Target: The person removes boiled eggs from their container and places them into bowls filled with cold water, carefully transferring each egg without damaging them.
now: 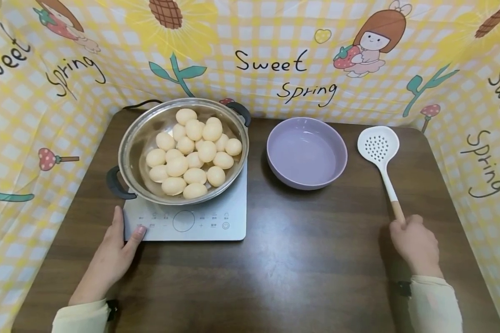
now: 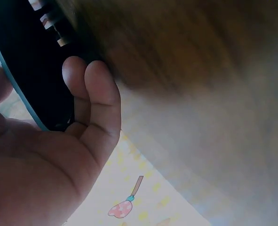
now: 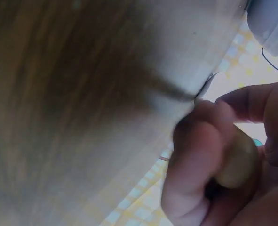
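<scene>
Head view: eggs [image 1: 194,160] sit in the pot [image 1: 135,143]; the right hand [image 1: 416,245] grips the skimmer [image 1: 387,180], probably to scoop, which calls for carrying it leftward. Left wrist: left hand [image 2: 54,150] clasps the cooker [image 2: 33,70]. Right wrist: fingers curl closed round the handle [image 3: 240,162].

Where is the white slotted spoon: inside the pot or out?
Out: in the head view, the right hand grips the slotted spoon, well apart from the pot.
</scene>
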A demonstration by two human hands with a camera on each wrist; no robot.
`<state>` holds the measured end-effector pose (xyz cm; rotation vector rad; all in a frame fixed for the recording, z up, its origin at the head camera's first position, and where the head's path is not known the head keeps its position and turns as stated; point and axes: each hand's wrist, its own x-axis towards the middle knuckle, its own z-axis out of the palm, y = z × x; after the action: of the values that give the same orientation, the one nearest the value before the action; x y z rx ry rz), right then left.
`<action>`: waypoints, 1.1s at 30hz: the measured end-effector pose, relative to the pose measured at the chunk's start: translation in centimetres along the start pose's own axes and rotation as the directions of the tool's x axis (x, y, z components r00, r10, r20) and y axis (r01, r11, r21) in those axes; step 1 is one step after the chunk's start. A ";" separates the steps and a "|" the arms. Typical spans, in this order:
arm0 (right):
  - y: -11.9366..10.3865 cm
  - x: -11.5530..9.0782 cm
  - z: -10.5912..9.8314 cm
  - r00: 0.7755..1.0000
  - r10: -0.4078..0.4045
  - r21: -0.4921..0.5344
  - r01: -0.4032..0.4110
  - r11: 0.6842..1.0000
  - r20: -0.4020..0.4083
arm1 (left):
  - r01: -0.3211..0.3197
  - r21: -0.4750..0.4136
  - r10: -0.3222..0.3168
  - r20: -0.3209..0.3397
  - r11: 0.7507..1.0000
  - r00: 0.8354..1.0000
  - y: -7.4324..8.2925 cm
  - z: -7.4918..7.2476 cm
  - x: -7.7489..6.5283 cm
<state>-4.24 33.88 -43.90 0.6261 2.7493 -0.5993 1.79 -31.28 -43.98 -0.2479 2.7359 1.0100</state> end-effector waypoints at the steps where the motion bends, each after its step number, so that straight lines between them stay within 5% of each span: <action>1: 0.1 0.0 0.0 1.000 0.001 0.003 -0.001 1.000 -0.004 | -0.004 0.003 0.004 -0.002 1.000 1.000 0.0 0.0 0.0; 9: 0.3 -0.5 -0.1 0.993 -0.049 0.069 0.057 0.996 -0.111 | -0.064 0.047 0.065 -0.027 0.997 0.998 0.4 0.5 0.1; 18: 0.6 -2.6 -0.9 0.969 0.009 0.161 0.032 0.986 -0.247 | -0.173 0.161 0.191 -0.106 0.972 0.976 0.7 1.4 0.0; 26: -1.2 -5.3 -3.4 0.946 -0.034 0.137 0.083 0.987 -0.322 | -0.166 0.257 0.197 -0.099 0.952 0.975 0.3 1.4 -0.4; 33: -3.9 -7.7 -4.9 0.928 -0.115 0.149 0.177 0.973 -0.355 | -0.205 0.280 0.250 -0.133 0.938 0.959 0.5 1.5 -0.6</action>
<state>-0.04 30.16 -35.75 0.6181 3.1158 -0.8524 2.50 -29.88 -44.67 0.0338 3.0676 0.6867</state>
